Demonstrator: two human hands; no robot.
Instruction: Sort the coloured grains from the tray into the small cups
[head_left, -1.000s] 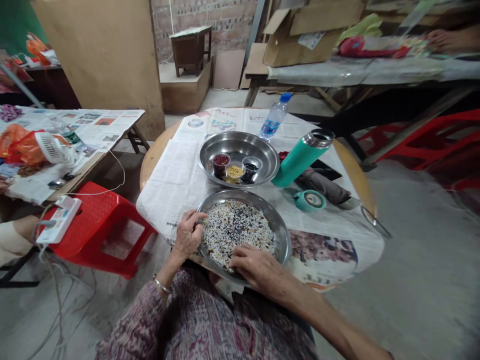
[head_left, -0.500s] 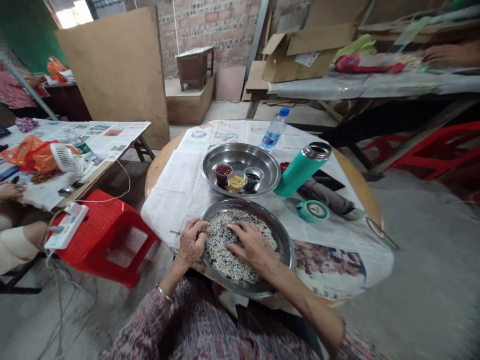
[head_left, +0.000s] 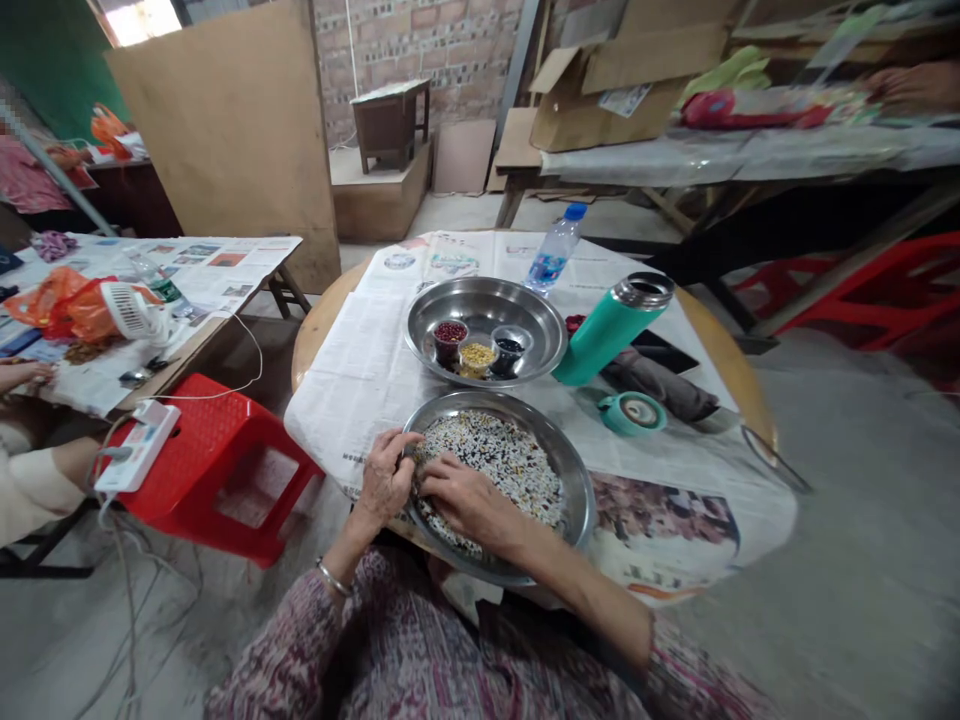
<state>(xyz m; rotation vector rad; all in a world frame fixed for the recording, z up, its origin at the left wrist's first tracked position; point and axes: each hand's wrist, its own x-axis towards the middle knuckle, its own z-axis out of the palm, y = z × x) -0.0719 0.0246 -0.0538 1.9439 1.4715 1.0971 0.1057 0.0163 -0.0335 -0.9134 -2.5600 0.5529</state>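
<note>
A shallow metal basin point(head_left: 581, 500) in front of me holds a spread of mixed white, black and yellow grains point(head_left: 499, 460). At its left rim is my left hand point(head_left: 385, 482), its fingers bent over the edge and closed on it. My right hand point(head_left: 466, 505) lies low over the grains on the left side, beside the left hand. Its fingers are curled together, and what the tips pinch is hidden. Behind stands a second metal basin point(head_left: 551, 345) with three small clear cups: red beans point(head_left: 451, 334), yellow grains point(head_left: 477, 356) and black beans point(head_left: 509, 345).
Newspaper point(head_left: 337, 390) covers the round table. On its right are a green flask point(head_left: 611, 330), its lid point(head_left: 634, 411), a water bottle point(head_left: 555, 250) and a dark umbrella-like bundle point(head_left: 664, 385). A red stool point(head_left: 217, 465) carries a power strip point(head_left: 137, 447). Other people's hands show at nearby tables.
My right hand has moved left across the grains toward my left hand, and its fingers have curled in. The left hand stays at the rim, fingers drawn closer. The view has shifted slightly.
</note>
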